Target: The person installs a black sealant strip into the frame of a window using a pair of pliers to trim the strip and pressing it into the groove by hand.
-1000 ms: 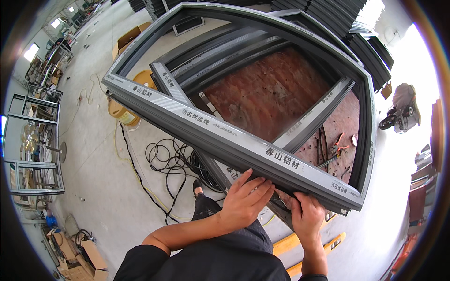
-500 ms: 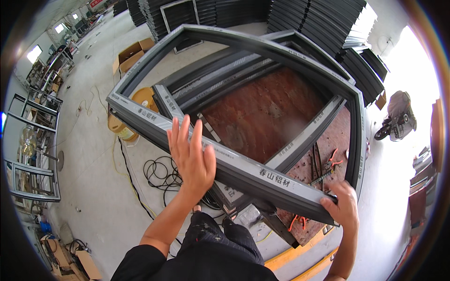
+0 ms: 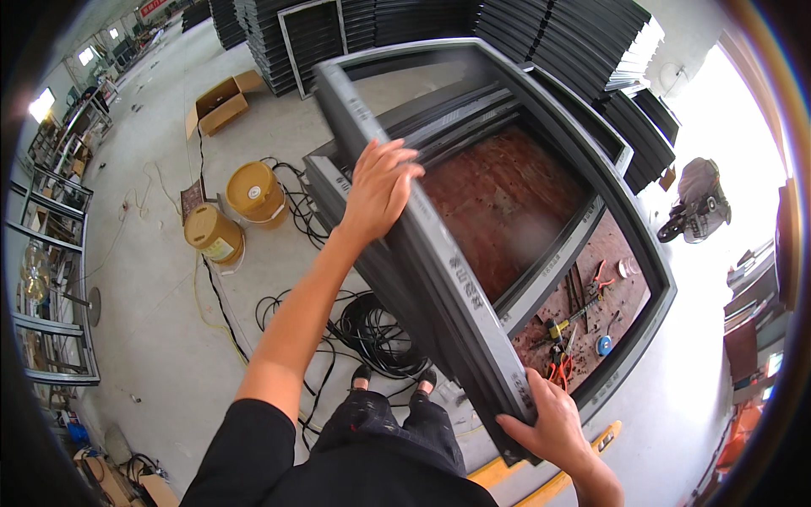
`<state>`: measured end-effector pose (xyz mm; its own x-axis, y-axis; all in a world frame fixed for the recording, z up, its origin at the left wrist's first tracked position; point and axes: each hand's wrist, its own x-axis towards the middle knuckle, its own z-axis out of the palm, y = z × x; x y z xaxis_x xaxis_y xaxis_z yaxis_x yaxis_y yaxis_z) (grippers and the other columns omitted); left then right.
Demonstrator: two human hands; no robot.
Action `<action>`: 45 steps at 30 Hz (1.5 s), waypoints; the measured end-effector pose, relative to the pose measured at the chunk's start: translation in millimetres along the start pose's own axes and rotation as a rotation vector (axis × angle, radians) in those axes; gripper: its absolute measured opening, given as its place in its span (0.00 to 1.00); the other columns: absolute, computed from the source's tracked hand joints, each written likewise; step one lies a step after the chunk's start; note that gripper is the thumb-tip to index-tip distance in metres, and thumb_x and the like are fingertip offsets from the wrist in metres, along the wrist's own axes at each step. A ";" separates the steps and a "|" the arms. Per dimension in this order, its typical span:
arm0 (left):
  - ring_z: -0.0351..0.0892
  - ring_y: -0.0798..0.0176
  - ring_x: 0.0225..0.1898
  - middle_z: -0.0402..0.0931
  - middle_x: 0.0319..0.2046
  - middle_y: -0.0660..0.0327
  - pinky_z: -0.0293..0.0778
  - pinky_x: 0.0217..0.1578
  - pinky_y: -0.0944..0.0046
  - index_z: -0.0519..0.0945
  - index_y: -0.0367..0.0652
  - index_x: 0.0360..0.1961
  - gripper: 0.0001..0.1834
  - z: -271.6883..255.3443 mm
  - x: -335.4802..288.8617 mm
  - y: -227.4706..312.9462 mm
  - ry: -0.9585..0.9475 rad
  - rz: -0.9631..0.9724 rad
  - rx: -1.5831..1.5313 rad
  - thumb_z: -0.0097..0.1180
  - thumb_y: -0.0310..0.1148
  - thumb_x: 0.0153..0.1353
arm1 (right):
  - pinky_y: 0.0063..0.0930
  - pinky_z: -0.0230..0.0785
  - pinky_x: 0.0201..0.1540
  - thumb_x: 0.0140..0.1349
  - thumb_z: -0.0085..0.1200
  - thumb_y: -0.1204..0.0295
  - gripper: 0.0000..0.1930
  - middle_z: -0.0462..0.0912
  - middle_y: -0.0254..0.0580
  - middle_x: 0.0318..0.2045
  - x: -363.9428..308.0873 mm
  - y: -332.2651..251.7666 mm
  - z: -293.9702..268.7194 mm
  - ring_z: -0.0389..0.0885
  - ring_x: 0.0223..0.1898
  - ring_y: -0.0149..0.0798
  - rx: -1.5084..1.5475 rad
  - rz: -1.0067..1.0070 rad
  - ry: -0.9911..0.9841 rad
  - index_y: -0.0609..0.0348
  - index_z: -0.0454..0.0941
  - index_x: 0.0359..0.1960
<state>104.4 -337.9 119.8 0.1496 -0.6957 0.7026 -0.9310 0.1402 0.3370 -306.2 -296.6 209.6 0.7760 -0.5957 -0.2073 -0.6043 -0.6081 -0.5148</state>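
Observation:
A large dark grey aluminium window frame (image 3: 452,266) lies tilted over more frames on the worktable. My left hand (image 3: 380,190) is on its left rail, fingers bent over the top edge. Lower down, my right hand (image 3: 551,422) grips the near corner, thumb on the outer side and fingers over the rail. Beneath is another grey frame (image 3: 557,253), partly hidden by the upper one. Through the openings shows the worn reddish-brown tabletop (image 3: 498,203). Orange-handled pliers (image 3: 559,372), a yellow-and-black tool (image 3: 556,329) and a blue round tape (image 3: 604,345) lie on it.
Two yellow buckets (image 3: 256,193) stand on the floor to the left, near an open cardboard box (image 3: 221,103). Coiled black cable (image 3: 376,334) lies by my feet. Tall stacks of dark frames (image 3: 549,42) are behind the table. A dark bag-like object (image 3: 704,203) stands at right.
The upper frame has turned clockwise, its left end swinging away from me and its right corner coming nearer. My left hand has moved up and right with its fingers now bent over the rail.

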 end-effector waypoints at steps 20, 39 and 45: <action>0.70 0.62 0.58 0.75 0.51 0.60 0.62 0.61 0.62 0.75 0.39 0.54 0.19 41.2 -306.2 121.2 -0.629 -0.947 -1.145 0.48 0.24 0.61 | 0.40 0.71 0.50 0.51 0.65 0.61 0.32 0.80 0.59 0.42 19.3 -68.8 52.1 0.80 0.45 0.56 0.002 0.078 0.319 0.70 0.72 0.55; 0.78 0.57 0.28 0.78 0.26 0.59 0.72 0.28 0.61 0.82 0.42 0.35 0.14 -115.0 -203.9 317.7 -0.615 -0.423 -0.692 0.62 0.43 0.60 | 0.36 0.68 0.57 0.58 0.63 0.78 0.36 0.74 0.53 0.54 -145.3 -29.7 176.0 0.77 0.53 0.42 1.374 -0.012 0.125 0.64 0.57 0.66; 0.77 0.69 0.25 0.79 0.23 0.62 0.74 0.29 0.68 0.80 0.38 0.33 0.17 -102.8 -179.1 231.9 -0.333 -0.818 -0.474 0.53 0.42 0.69 | 0.17 0.62 0.22 0.64 0.49 0.82 0.17 0.78 0.40 0.27 -146.1 -27.7 177.9 0.71 0.20 0.24 1.016 0.094 0.572 0.65 0.68 0.54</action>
<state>-104.1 -108.4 136.6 0.5165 -0.8552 -0.0435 -0.3438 -0.2536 0.9041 -370.7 -99.3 106.2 0.3855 -0.9227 -0.0083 -0.0317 -0.0043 -0.9995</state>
